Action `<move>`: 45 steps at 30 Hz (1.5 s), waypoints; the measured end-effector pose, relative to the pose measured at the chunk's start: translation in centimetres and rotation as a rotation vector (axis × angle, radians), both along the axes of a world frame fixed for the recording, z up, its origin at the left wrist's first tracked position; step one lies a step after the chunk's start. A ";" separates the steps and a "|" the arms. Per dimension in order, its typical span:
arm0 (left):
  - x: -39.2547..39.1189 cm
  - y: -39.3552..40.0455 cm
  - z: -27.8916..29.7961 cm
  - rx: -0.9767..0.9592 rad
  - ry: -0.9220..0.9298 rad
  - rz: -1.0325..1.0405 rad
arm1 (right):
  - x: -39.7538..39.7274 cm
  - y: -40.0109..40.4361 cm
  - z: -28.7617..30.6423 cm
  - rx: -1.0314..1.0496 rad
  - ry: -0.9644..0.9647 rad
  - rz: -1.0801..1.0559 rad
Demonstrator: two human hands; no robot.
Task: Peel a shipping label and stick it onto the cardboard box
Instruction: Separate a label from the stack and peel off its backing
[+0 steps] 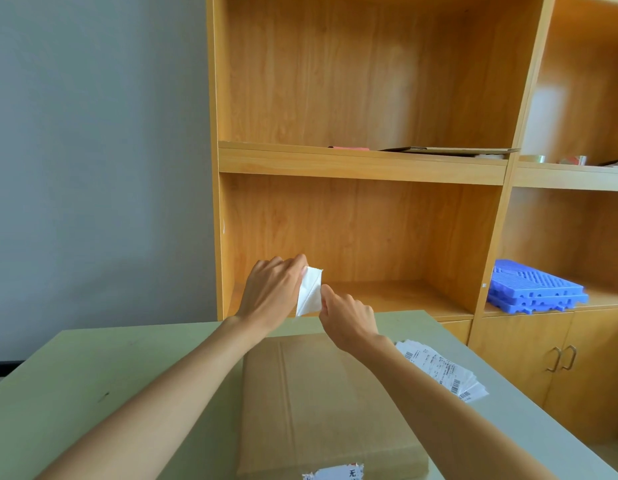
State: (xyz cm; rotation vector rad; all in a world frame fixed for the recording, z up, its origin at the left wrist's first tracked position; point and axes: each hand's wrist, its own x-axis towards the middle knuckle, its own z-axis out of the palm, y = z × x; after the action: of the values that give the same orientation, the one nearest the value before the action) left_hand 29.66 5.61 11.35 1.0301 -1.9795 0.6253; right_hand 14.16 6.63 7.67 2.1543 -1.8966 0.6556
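Note:
A flat brown cardboard box (321,407) lies on the pale green table (92,375), taped along its length, with a torn white sticker (335,474) at its near edge. Above the box's far end I hold a white shipping label (309,292) in the air, its blank back toward me and a diagonal fold or split across it. My left hand (271,292) grips its left edge. My right hand (349,318) pinches its right edge with fingertips. The printed side is hidden.
A fanned stack of printed labels (446,372) lies on the table right of the box. Behind stands a wooden shelf unit (363,164) with flat cardboard, tape rolls (539,158) and blue plastic trays (536,289). Cabinet doors with handles (562,358) are at right.

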 end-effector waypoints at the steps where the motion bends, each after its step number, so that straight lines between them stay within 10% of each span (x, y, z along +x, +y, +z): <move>1: -0.2 0.1 0.5 -0.012 -0.003 -0.006 | -0.1 0.0 -0.1 0.001 -0.004 -0.007; 45: -3.4 4.2 10.1 -0.176 0.313 -0.148 | -8.4 0.8 -2.8 0.222 0.011 -0.403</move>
State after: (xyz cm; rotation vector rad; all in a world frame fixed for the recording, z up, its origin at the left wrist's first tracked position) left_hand 26.30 9.80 21.50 0.8109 -1.6765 0.5126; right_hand 5.75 7.47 4.90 1.7906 -2.3965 0.3680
